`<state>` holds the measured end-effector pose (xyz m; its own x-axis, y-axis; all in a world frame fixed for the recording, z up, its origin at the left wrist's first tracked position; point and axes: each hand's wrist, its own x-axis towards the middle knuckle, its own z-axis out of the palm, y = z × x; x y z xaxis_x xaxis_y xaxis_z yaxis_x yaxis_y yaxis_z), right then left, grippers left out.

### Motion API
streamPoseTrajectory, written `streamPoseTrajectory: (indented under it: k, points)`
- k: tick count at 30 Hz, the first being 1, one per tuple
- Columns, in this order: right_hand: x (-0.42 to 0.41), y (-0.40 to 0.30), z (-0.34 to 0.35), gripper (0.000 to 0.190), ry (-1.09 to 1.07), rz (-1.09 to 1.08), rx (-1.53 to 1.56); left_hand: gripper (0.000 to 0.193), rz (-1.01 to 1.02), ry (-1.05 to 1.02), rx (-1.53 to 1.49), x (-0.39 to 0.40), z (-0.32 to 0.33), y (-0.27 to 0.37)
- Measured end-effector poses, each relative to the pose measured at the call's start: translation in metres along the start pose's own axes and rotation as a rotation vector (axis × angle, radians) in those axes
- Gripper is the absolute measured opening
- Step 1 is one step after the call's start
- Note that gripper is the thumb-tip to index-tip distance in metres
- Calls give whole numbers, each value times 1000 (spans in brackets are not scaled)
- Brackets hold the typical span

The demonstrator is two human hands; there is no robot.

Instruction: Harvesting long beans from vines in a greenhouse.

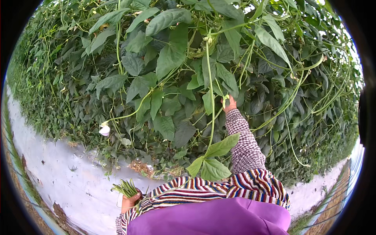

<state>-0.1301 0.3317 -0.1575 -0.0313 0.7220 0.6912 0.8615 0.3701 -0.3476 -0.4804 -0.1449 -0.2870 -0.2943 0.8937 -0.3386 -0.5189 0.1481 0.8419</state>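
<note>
A bundle of cut-looking long green bean pods is gripped in my left hand, low on the left beside my striped top. My right hand reaches into the wall of bean vines. Leaves cover most of its fingers, so what they touch is hidden. A small pale green pod or tendril shows at the fingers. Just left of that hand, a long slender bean pod hangs down in front of the foliage.
More long pods arch out on the right. A pale flower hangs at the left on a stem. Light plastic sheeting covers the ground below the vines, with dry straw by the plant bases. A leafy shoot hangs near my chest.
</note>
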Motion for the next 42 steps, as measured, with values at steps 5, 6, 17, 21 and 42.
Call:
streamPoseTrajectory:
  k: [5, 6, 17, 21, 42]
  points:
    - [-3, -7, -4, 25, -65, 221, 518, 12, 34, 1, -89, 0, 7, 5]
    - [-5, -15, -7, 21, -25, 385, 829, 13, 25, 24, -132, 1, 10, 5]
    - [-123, -143, -48, 15, -1062, 181, 567, 14, -46, 3, -359, -4, 3, -4]
    - [-186, -207, -30, 21, -1541, 166, 863, 14, -64, 58, -331, -17, -4, 1]
    - [-301, -402, 7, 42, -1197, -534, 1078, 31, 51, -50, -179, -3, -58, 70]
